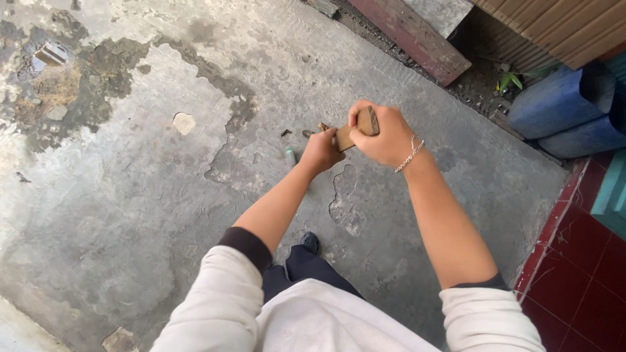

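Observation:
My right hand (383, 135) is closed around a brown wooden handle (355, 133) that slants down to the left; a thin silver bracelet hangs on that wrist. My left hand (321, 151) grips the lower end of the same handle, fingers closed. The end of the handle beyond my left hand is hidden. Both arms reach out over a worn grey concrete floor (163, 195). A small green object (290, 155) lies on the floor just left of my left hand. My dark shoe (311, 242) shows below.
Cracked, patchy concrete spreads to the left and front. A reddish wooden plank (417, 39) lies at the back. Blue plastic containers (564, 104) sit at the right. Red floor tiles (580, 261) with a raised edge border the right side. Small debris (287, 133) lies near my hands.

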